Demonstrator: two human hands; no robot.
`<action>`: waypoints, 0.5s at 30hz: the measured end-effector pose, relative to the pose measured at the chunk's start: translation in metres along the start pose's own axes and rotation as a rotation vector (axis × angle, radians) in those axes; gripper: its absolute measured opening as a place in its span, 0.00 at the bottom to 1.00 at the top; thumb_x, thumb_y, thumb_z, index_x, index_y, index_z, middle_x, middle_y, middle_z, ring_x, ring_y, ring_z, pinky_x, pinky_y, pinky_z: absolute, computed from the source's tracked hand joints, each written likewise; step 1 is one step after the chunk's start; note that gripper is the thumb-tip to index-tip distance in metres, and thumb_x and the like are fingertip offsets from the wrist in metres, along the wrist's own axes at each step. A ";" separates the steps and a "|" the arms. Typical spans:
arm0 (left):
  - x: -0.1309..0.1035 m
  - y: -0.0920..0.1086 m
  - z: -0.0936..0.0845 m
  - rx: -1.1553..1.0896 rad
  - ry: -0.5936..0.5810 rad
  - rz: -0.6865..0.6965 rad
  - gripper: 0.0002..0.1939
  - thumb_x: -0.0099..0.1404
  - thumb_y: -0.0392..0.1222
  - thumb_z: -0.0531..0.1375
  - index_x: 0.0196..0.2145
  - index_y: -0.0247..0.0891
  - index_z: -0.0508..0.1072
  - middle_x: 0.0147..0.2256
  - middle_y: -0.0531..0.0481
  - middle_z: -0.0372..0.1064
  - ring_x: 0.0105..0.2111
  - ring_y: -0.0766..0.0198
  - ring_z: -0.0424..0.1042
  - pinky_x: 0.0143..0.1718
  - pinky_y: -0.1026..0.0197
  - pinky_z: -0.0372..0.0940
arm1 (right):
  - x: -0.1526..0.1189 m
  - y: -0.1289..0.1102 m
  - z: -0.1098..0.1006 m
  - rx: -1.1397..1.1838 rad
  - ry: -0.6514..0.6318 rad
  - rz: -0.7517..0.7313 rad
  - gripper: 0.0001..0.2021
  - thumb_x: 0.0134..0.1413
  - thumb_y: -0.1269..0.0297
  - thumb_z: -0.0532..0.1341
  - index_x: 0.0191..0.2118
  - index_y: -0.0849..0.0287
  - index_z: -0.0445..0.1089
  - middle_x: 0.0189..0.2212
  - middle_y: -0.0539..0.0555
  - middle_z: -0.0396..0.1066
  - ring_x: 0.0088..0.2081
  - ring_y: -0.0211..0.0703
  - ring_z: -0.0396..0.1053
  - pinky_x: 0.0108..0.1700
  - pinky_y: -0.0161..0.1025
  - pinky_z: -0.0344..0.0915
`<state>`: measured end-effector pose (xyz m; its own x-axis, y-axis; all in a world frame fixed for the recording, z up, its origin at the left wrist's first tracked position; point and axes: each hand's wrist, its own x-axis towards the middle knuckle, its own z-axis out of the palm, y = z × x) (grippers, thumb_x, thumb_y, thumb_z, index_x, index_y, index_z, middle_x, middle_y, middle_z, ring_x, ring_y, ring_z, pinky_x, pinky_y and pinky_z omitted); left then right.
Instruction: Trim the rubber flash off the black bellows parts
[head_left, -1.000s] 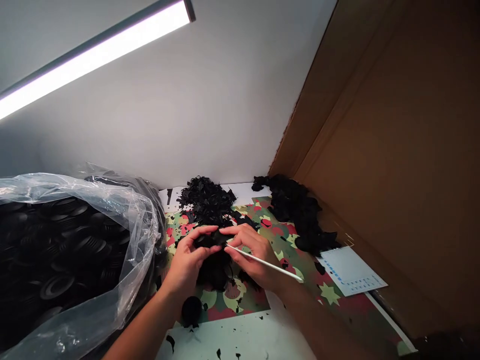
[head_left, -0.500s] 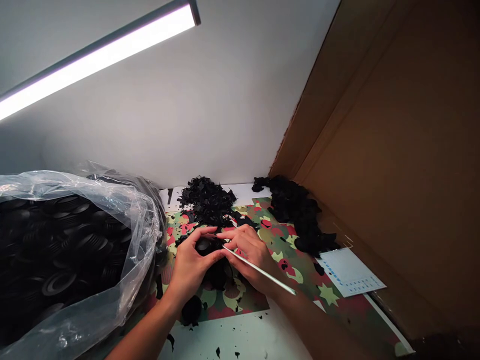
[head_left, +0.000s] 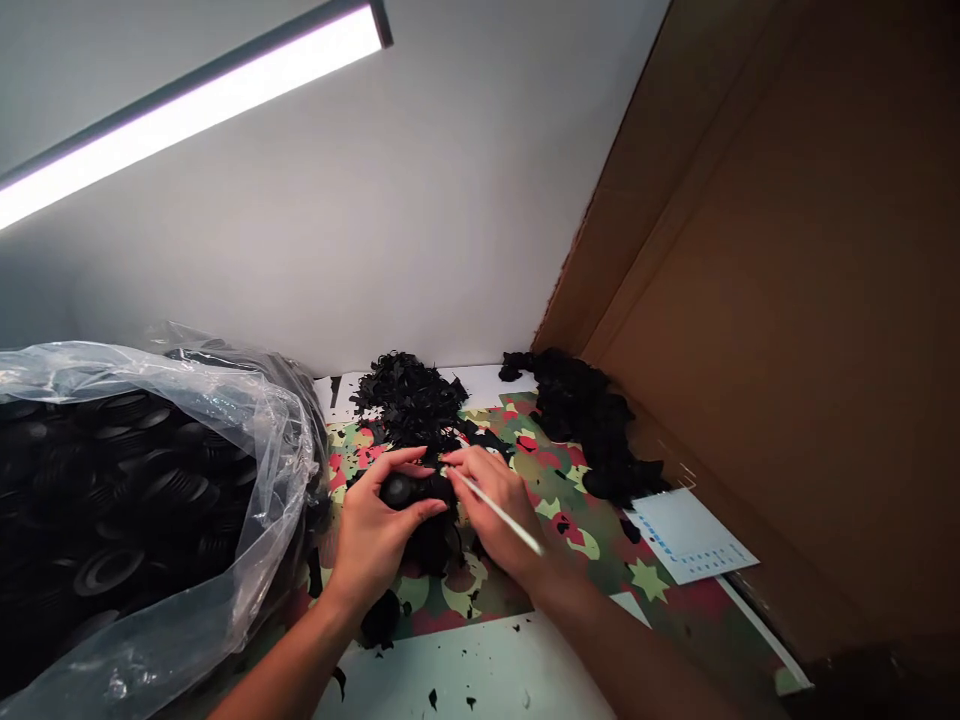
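Note:
My left hand (head_left: 369, 525) is closed round a small round black rubber part (head_left: 397, 488), its thumb and forefinger curving about the sides. In my right hand (head_left: 499, 515) is a thin white stick-like tool (head_left: 499, 510), which slants down to the right across the hand. The tool's working tip is hidden at the fingertips, beside the black part. Under the hands lie dark scraps on a camouflage-patterned sheet (head_left: 577, 490). Another round black part (head_left: 381, 618) rests below my left wrist.
A clear plastic bag (head_left: 281, 480) full of black ribbed rubber parts (head_left: 112, 570) stands at left. Black shavings (head_left: 409, 395) are heaped at the back, with a dark pile (head_left: 592, 430) further right. A white printed card (head_left: 694, 535) lies by the cardboard wall (head_left: 765, 350).
The black part has turned and shows more between my hands. My right fingers have drawn a little away from my left thumb, and the white tool slants more steeply.

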<state>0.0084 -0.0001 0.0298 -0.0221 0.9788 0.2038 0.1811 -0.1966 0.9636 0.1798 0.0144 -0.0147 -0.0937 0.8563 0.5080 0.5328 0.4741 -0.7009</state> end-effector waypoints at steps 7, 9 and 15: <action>0.004 -0.009 -0.005 -0.267 0.004 -0.164 0.21 0.43 0.44 0.76 0.38 0.41 0.82 0.38 0.48 0.81 0.37 0.56 0.79 0.38 0.59 0.74 | 0.015 0.038 -0.018 0.039 -0.013 0.187 0.13 0.58 0.61 0.60 0.23 0.53 0.61 0.25 0.49 0.73 0.29 0.44 0.71 0.32 0.38 0.67; 0.006 -0.017 -0.003 -0.360 0.020 -0.227 0.21 0.42 0.47 0.77 0.35 0.39 0.82 0.40 0.47 0.81 0.37 0.57 0.78 0.38 0.59 0.74 | 0.016 0.026 -0.022 0.128 0.023 0.169 0.13 0.60 0.60 0.59 0.24 0.53 0.62 0.35 0.53 0.77 0.40 0.48 0.74 0.43 0.43 0.70; 0.007 -0.022 0.001 -0.383 0.098 -0.282 0.20 0.41 0.49 0.77 0.30 0.37 0.79 0.38 0.45 0.81 0.37 0.58 0.78 0.42 0.58 0.71 | 0.008 -0.020 -0.025 0.643 -0.099 0.190 0.14 0.62 0.56 0.61 0.27 0.55 0.64 0.44 0.57 0.79 0.45 0.50 0.76 0.45 0.47 0.73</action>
<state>0.0054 0.0106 0.0101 -0.1139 0.9905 -0.0768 -0.2195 0.0503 0.9743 0.1891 0.0064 0.0156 -0.1413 0.9369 0.3198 -0.0562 0.3149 -0.9475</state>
